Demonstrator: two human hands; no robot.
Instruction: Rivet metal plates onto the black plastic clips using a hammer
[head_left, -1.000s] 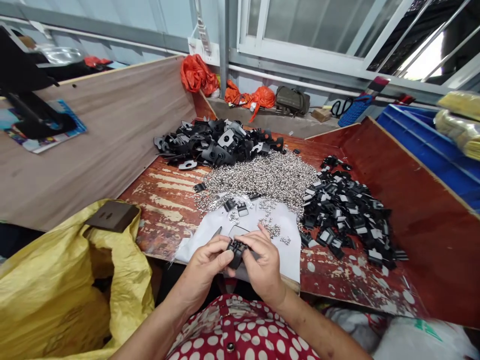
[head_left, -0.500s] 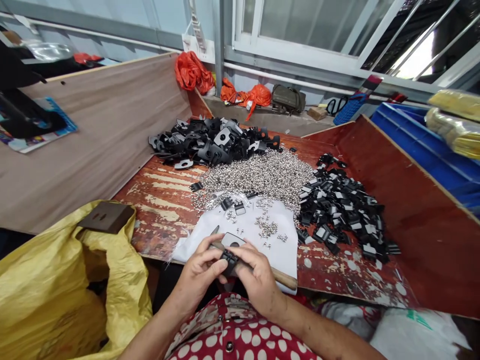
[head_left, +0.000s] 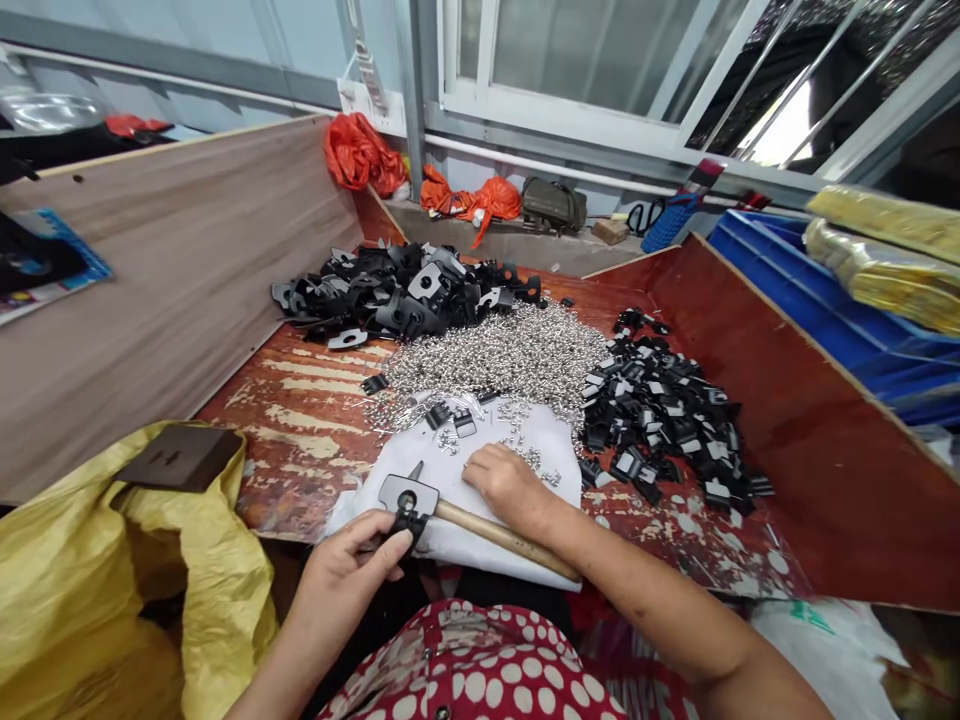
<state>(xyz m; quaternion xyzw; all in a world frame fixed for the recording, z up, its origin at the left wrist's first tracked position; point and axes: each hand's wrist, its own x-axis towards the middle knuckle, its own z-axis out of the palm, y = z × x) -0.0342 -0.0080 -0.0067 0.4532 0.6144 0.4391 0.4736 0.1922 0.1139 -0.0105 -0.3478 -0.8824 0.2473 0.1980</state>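
Observation:
My left hand (head_left: 360,565) pinches a black plastic part (head_left: 409,510) with a flat grey plate and a round hole, held near the cloth's front edge. A hammer with a wooden handle (head_left: 502,535) lies on the white cloth (head_left: 442,460), its head mostly hidden behind the part. My right hand (head_left: 504,482) is over the cloth beside small metal pins (head_left: 534,458), fingers bent together; whether it holds a pin is hidden. Two small black clips (head_left: 438,415) lie just beyond it.
A heap of metal pins (head_left: 510,350) fills the middle of the red table (head_left: 300,440). Large black parts (head_left: 397,290) lie behind left, small black clips (head_left: 667,410) at right. Wooden boards (head_left: 172,250) wall the sides. A yellow bag (head_left: 67,560) stands at front left.
My right hand has left the black part and moved forward to the loose pins. My left hand has moved left with the part, baring the hammer handle. The view has shifted slightly.

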